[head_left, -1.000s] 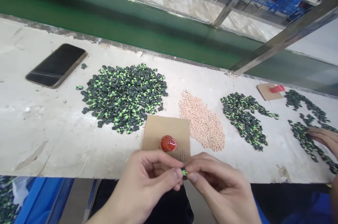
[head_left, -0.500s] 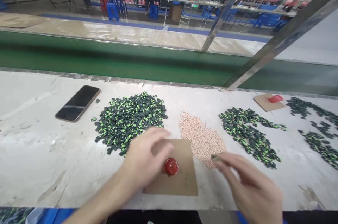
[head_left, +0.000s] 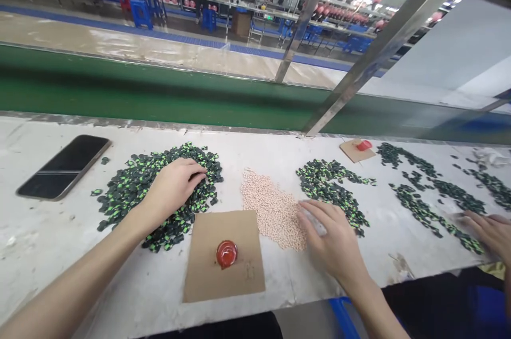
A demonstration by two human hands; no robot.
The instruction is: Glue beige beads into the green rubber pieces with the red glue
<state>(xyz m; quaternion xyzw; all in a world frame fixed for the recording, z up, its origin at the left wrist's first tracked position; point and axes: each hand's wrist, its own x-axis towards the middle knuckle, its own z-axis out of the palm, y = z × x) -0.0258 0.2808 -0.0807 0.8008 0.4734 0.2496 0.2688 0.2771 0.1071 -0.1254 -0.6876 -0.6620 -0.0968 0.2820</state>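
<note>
My left hand (head_left: pixel 175 185) rests over a heap of small dark pieces with bright green marks (head_left: pixel 136 184). Its fingers are curled together, and whatever is between the tips is hidden. At the right edge of a spread of tiny beige beads (head_left: pixel 271 211), my right hand (head_left: pixel 331 235) has thumb and fingertips drawn together. I cannot make out anything in that pinch. Between the two hands lies a square of brown cardboard (head_left: pixel 203 259), bearing a small round container of glossy red stuff (head_left: pixel 227 254). Neither hand touches it.
A smartphone (head_left: pixel 64 166) lies at the left. A second green-marked heap (head_left: pixel 331 184) sits beyond my right hand. Farther right are another cardboard piece with a red cap-like item (head_left: pixel 363 145) and a co-worker's hand (head_left: pixel 489 230). Slanted metal posts (head_left: pixel 343 89) rise behind the worktop.
My left hand has moved from beside the red container onto the dark heap. The small dark piece formerly in my right fingertips no longer shows. The view has shifted right.
</note>
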